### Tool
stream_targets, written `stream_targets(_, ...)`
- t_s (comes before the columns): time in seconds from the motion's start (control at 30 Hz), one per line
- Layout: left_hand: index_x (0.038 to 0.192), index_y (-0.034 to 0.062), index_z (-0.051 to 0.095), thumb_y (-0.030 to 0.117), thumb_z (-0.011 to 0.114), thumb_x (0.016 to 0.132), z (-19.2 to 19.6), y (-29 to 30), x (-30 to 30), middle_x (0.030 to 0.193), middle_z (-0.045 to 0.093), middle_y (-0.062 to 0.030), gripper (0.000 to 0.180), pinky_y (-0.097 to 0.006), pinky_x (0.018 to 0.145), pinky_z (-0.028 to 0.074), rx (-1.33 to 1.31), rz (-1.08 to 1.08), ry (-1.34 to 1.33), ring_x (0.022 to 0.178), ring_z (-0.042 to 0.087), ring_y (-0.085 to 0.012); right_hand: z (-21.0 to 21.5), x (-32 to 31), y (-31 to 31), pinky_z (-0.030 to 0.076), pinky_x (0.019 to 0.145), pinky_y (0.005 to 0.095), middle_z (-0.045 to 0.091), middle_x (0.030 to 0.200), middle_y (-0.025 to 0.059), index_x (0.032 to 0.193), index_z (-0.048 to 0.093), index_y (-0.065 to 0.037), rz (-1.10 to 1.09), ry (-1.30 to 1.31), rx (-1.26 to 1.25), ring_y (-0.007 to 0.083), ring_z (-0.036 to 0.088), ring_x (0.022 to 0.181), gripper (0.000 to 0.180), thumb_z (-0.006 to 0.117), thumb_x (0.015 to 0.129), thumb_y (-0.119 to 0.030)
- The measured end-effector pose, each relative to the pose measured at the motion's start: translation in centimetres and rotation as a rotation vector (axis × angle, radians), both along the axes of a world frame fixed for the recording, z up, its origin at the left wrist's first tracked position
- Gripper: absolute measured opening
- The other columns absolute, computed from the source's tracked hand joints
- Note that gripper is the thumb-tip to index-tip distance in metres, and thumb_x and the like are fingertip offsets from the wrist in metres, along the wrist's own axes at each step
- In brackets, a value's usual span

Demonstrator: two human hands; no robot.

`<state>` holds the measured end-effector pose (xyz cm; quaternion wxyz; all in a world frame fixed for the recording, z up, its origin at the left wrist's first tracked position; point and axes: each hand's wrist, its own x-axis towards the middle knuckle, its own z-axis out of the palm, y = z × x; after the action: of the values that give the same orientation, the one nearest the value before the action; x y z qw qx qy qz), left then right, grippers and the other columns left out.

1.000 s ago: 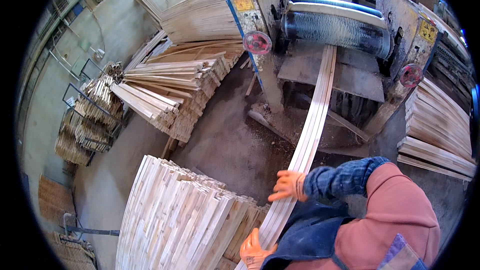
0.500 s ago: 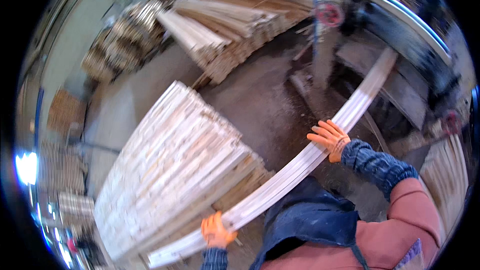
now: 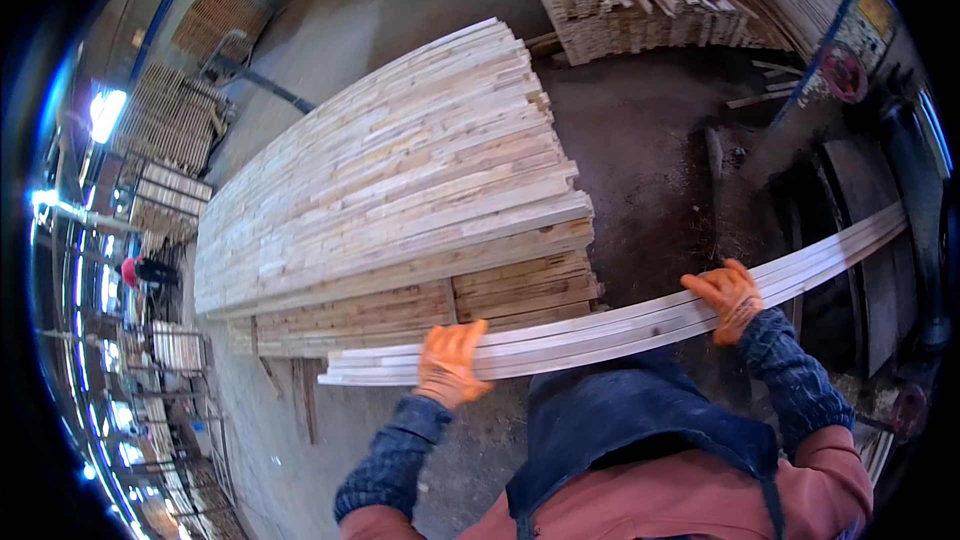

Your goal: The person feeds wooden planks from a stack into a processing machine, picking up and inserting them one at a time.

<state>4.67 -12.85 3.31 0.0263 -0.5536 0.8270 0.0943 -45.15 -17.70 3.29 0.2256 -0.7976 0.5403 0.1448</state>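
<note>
Several long, pale wooden strips [image 3: 600, 328] lie side by side as one bundle across the front of my body, bowed by the lens. Near their left end, my left hand [image 3: 452, 365] in an orange glove is closed over them. Further along to the right, my right hand [image 3: 727, 300], gloved alike, grips the same bundle from above, its thumb side hidden. The bundle's right end reaches over a dark metal machine part [image 3: 868, 270]. Just beyond the strips stands a big stack of pale boards [image 3: 390, 180], its near side close to my left hand.
Another wood stack [image 3: 640, 25] stands at the far right on the dark floor [image 3: 630, 130]. A post with a red handwheel [image 3: 843, 74] rises at the right. Racked timber [image 3: 175, 115] lines the left, where a distant person in red [image 3: 150, 271] is seen. Loose offcuts [image 3: 765, 95] lie beyond.
My view has swung left, so the big board stack sits more centrally. The strips now run more crosswise, still in both hands. My right hand's spread fingers have curled round them.
</note>
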Motion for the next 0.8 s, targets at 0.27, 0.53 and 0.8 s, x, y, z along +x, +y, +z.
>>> stream_targets(0.27, 0.138, 0.0098, 0.054, 0.036, 0.089, 0.059, -1.0, 0.1, 5.0, 0.132, 0.062, -0.0148, 0.089, -0.050, 0.118, 0.033, -0.002, 0.101, 0.029, 0.126, 0.057, -0.0318, 1.5, -6.0, -1.4, 0.018, 0.128, 0.0456, 0.054, 0.145, 0.0145, 0.149, 0.048, -0.018, -0.241, 0.069, 0.027, 0.0346, 0.044, 0.141, 0.108, 0.090, 0.049, -0.017)
stream_targets(0.53, 0.145, 0.0076, 0.051, 0.036, 0.087, 0.063, 0.1, -0.4, -5.6, 0.135, 0.061, -0.0182, 0.094, -0.050, 0.116, 0.034, 0.178, 0.014, 0.201, 0.128, 0.056, -0.0345, -2.0, 0.6, -6.4, 0.044, 0.115, 0.0455, 0.056, 0.147, 0.0203, 0.148, 0.049, -0.005, -0.531, -0.765, 0.265, 0.0344, 0.055, 0.136, 0.062, 0.071, 0.091, -0.015)
stream_targets(0.8, 0.133, 0.0011, 0.061, 0.025, 0.075, 0.090, -5.7, -4.3, -0.5, 0.101, 0.076, -0.0155, 0.051, -0.037, 0.088, 0.057, 0.435, 0.242, 1.070, 0.096, 0.073, -0.0260, -10.8, 12.9, -11.9, 0.041, 0.117, 0.0461, 0.049, 0.153, 0.0234, 0.155, 0.039, -0.004, -0.511, -0.697, 0.488, 0.0370, 0.048, 0.142, 0.079, 0.076, 0.089, -0.027)
